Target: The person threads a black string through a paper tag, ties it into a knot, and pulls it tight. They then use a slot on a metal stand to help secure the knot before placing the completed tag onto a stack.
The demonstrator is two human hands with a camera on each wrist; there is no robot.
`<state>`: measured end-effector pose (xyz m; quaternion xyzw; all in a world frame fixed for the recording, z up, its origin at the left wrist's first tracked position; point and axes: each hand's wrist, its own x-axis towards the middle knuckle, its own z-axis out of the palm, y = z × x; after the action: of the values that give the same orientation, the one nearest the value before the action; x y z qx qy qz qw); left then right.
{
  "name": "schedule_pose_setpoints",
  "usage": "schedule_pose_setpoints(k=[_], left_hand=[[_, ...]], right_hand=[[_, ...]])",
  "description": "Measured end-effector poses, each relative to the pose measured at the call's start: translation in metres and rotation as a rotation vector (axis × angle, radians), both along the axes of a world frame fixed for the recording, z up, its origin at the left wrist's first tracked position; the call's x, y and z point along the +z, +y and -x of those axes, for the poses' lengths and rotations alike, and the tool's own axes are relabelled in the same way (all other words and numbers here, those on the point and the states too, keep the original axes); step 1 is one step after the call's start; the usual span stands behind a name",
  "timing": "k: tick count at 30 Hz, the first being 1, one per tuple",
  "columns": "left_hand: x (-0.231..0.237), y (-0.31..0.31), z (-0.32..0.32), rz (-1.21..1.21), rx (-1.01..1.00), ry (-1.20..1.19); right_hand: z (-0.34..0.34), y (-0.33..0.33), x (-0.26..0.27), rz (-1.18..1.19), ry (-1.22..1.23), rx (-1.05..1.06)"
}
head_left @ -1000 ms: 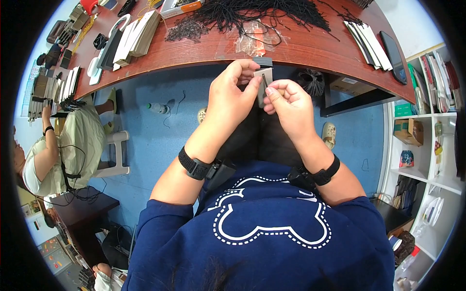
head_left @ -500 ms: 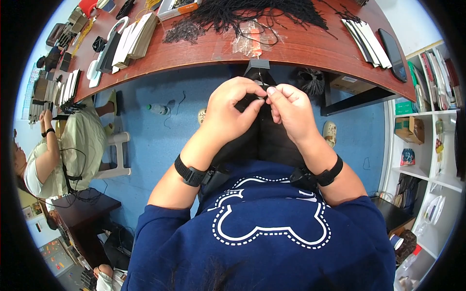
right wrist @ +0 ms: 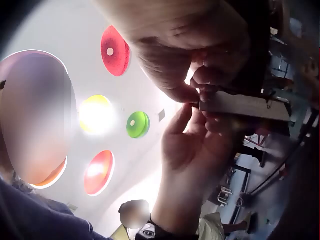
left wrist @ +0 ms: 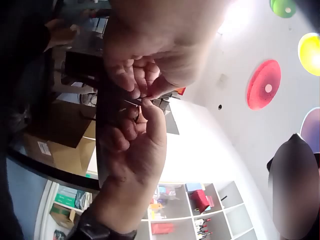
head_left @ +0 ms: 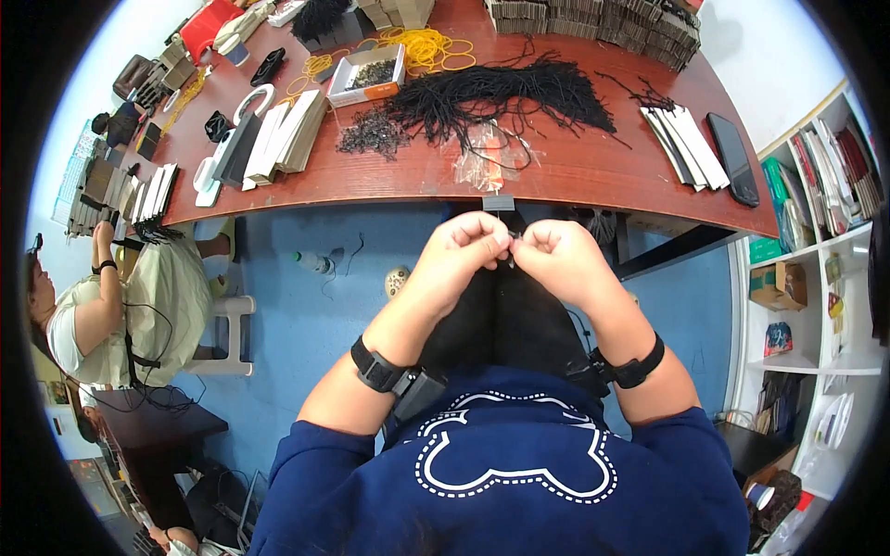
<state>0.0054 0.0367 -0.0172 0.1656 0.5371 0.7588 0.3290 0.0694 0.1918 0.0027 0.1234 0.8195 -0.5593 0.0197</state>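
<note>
- Over the last second the head view has tipped up, taking in more tabletop (head_left: pixel 593 181), and the left hand (head_left: pixel 456 266) and right hand (head_left: pixel 567 269) have met, fingertip to fingertip.
- Left: open blue floor (head_left: pixel 287 338) around a bottle (head_left: pixel 313 262); above it, a white box (head_left: pixel 371 90) with an orange side, print unreadable.
- Middle: both hands pinch a small dark piece (right wrist: pixel 195 105) over the lap, just short of the table's edge.
- Only the right wrist view shows a pale grey strip (right wrist: pixel 245 106) lengthwise.
- Right: a phone (head_left: pixel 732 157) near the edge; the left wrist view adds a carton (left wrist: pixel 75 155), label illegible.
</note>
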Motion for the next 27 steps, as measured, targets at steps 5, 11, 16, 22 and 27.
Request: schedule_pose_setpoints(k=[5,11,16,22,27], left_hand=[[0.007,-0.015,-0.016,-0.165,-0.100,-0.283],[0.000,-0.019,-0.032,0.307,-0.114,0.579],[0.005,-0.023,-0.033,0.373,-0.072,0.913],[0.006,-0.028,-0.035,0.562,-0.038,1.313],[-0.004,-0.031,-0.038,0.570,-0.006,1.066]], right_hand=[[-0.019,0.006,-0.007,0.135,-0.119,0.138],[-0.028,-0.010,-0.021,0.159,-0.071,0.065],[-0.024,-0.022,-0.013,0.383,-0.266,0.111],[-0.021,-0.019,-0.026,0.392,-0.459,0.217],[-0.022,-0.014,-0.031,0.550,-0.441,0.237]])
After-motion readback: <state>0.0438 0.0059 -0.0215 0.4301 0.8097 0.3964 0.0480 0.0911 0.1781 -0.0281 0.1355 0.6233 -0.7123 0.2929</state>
